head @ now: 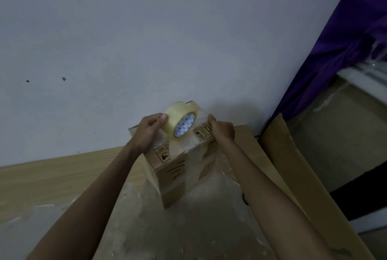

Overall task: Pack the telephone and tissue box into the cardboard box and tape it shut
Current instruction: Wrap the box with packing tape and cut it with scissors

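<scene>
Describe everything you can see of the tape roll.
The tape roll is clear packing tape with a yellowish tint, wound on a white core printed in blue. It stands on edge, tilted, its core facing the camera, just over the closed cardboard box. The left hand grips its outer winding from the left. A clear strip appears to run from it to the right hand, which seems to pinch its end at the box's edge.
</scene>
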`<move>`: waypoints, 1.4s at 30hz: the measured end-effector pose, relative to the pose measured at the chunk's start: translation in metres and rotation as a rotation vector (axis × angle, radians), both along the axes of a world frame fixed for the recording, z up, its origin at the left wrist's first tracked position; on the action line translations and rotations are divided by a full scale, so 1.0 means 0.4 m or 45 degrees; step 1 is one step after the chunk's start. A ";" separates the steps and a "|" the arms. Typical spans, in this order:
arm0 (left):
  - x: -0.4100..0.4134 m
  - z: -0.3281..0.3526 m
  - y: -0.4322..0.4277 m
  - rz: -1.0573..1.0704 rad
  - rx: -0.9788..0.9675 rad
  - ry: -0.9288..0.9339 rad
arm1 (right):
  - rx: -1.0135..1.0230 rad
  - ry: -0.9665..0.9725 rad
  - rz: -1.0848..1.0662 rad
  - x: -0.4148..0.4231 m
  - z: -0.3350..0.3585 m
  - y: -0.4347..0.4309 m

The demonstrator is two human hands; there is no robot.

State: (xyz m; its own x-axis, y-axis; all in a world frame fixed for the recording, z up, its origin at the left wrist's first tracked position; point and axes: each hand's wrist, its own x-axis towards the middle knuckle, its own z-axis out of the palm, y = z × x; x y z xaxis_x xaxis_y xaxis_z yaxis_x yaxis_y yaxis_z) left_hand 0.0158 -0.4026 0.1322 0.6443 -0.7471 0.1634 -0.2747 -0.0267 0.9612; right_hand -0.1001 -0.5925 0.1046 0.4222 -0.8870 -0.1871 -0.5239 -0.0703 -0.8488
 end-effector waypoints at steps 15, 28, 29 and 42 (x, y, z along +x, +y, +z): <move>-0.016 0.046 0.012 0.179 0.236 -0.078 | 0.026 -0.002 0.118 -0.018 0.005 -0.015; -0.196 0.209 -0.161 0.176 0.274 -1.051 | -0.208 -0.032 0.262 -0.121 0.069 -0.030; -0.220 0.201 -0.193 0.119 0.280 -1.074 | -0.213 -0.027 0.261 -0.135 0.064 -0.040; -0.398 -0.229 -0.462 -0.540 0.808 -0.931 | -0.002 0.387 0.091 -0.399 -0.265 -0.192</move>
State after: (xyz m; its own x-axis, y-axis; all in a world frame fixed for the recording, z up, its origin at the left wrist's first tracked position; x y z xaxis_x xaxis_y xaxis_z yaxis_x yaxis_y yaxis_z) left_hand -0.1434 -0.5875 0.0404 0.2131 -0.9726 -0.0931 -0.8858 -0.2325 0.4016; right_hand -0.2595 -0.6695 -0.0015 0.4086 -0.8574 -0.3130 -0.7476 -0.1176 -0.6536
